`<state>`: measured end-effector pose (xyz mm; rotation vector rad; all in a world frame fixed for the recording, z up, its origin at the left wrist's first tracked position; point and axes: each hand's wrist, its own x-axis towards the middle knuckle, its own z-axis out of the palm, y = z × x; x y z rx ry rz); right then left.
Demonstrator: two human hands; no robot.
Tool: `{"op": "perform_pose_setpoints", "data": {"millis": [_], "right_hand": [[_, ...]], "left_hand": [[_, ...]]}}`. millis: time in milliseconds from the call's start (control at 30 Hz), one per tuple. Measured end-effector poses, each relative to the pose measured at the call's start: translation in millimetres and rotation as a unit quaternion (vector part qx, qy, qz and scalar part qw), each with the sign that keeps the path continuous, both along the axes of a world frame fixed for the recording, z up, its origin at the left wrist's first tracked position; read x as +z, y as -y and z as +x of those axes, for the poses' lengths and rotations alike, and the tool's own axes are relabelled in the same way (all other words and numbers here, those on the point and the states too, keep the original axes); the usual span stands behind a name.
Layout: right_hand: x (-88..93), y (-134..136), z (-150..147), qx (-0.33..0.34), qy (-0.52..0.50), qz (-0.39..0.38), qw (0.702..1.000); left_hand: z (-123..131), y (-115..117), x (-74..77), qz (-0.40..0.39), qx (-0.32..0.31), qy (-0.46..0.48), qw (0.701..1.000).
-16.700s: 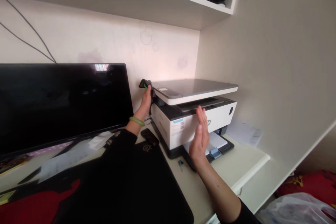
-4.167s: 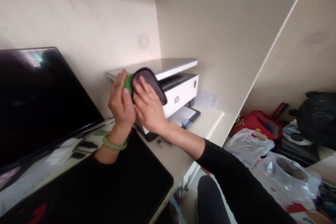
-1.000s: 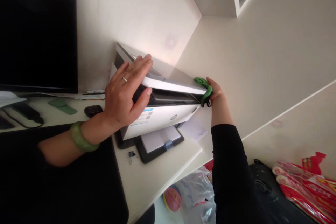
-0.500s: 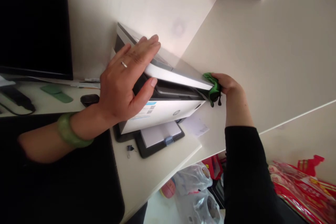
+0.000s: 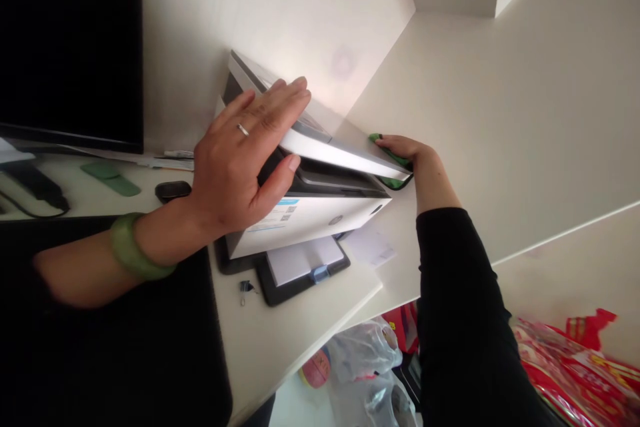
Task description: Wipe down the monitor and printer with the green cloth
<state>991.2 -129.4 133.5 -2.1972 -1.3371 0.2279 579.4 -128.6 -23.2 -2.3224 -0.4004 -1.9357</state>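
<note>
A white printer (image 5: 320, 220) with a dark interior stands on the desk, its lid (image 5: 345, 153) raised a little. My left hand (image 5: 250, 147), with a ring, lies across the lid's front edge, fingers stretched over the top and thumb at the gap below. At the lid's far right end, my right hand (image 5: 405, 147) presses a green cloth (image 5: 395, 182) around the edge. Part of the cloth shows above the lid and part beneath it; the right fingertips are partly hidden.
A paper tray (image 5: 305, 263) juts from the printer's front, near a binder clip (image 5: 245, 287). At left are a dark monitor (image 5: 70, 47), a green case (image 5: 111, 178) and a black desk mat (image 5: 150, 347). Below the desk edge lie plastic bags (image 5: 367, 350) and a ball (image 5: 316, 367).
My right hand has slid left and inward along the lid, and the bunched cloth now lies flatter around the edge. My left hand stays on the lid. The view has shifted slightly.
</note>
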Motion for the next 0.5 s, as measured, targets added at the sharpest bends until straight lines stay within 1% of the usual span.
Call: {"op": "perform_pose_setpoints", "data": {"millis": [67, 100, 200, 267, 300, 333, 400, 500], "right_hand": [[-7.6, 23, 1, -0.013, -0.013, 0.001, 1.0], [-12.5, 36, 1, -0.022, -0.031, 0.013, 0.999], [-28.8, 73, 1, -0.047, -0.115, 0.098, 0.987], [-36.1, 90, 1, -0.064, -0.15, 0.15, 0.975], [-37.6, 95, 1, -0.071, -0.151, 0.16, 0.973], [-37.4, 97, 1, -0.079, -0.148, 0.163, 0.972], [-33.0, 91, 3, -0.089, -0.138, 0.157, 0.974], [-21.3, 63, 9, -0.084, -0.124, 0.136, 0.979]], "left_hand": [[-1, 0, 2.1, -0.008, 0.0, -0.006, 1.0], [-2, 0, 3.5, -0.017, 0.0, -0.011, 1.0], [-3, 2, 7.5, -0.039, 0.001, -0.024, 0.999], [-3, 4, 8.7, -0.044, 0.002, -0.023, 0.999], [-3, 4, 8.6, -0.042, 0.001, -0.02, 0.999], [-2, 4, 8.1, -0.037, -0.001, -0.013, 0.999], [-1, 4, 6.2, -0.018, -0.003, 0.004, 1.0], [1, 1, 2.9, 0.003, -0.002, 0.019, 1.0]]}}
